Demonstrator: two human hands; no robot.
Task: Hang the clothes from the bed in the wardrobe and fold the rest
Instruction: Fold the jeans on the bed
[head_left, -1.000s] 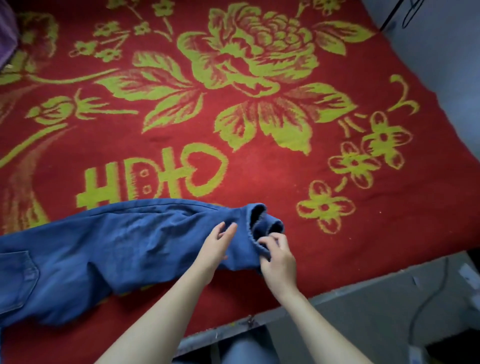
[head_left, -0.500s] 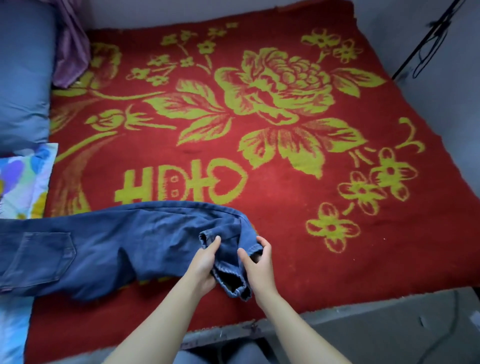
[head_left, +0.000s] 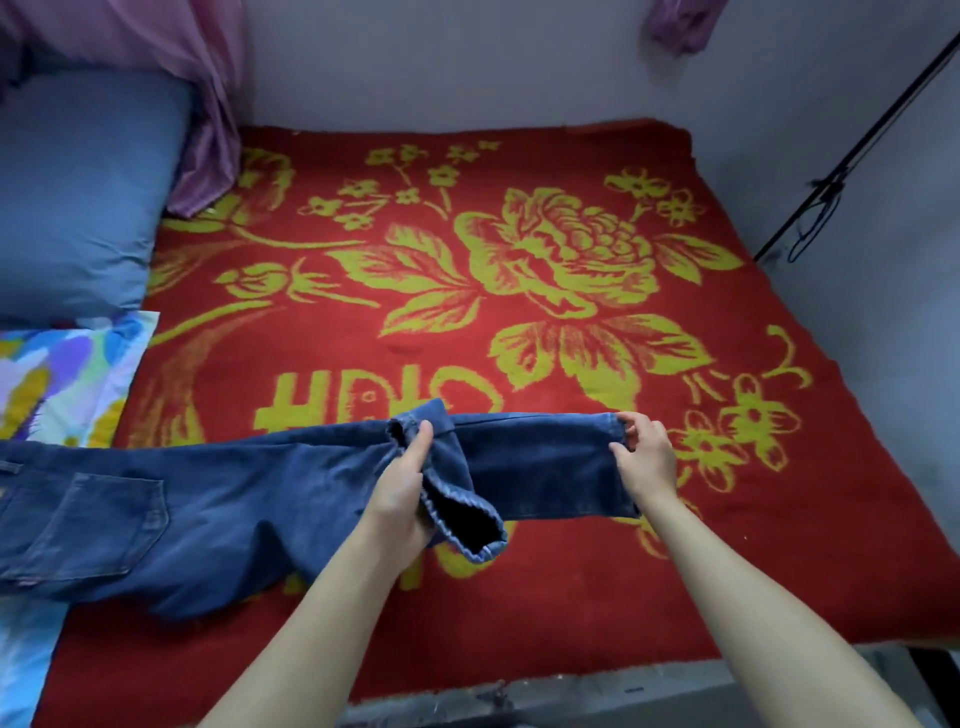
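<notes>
Hands have parted: right hand (head_left: 644, 460) pinches one jeans (head_left: 234, 499) hem, left hand (head_left: 400, 499) grips the other leg

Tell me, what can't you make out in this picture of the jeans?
Head view:
jeans: waistband cut off by the left edge.
left hand: fingers hidden behind the denim it grips.
patterned cloth: mostly beyond the left edge, kind unclear.
Wardrobe: out of frame.
</notes>
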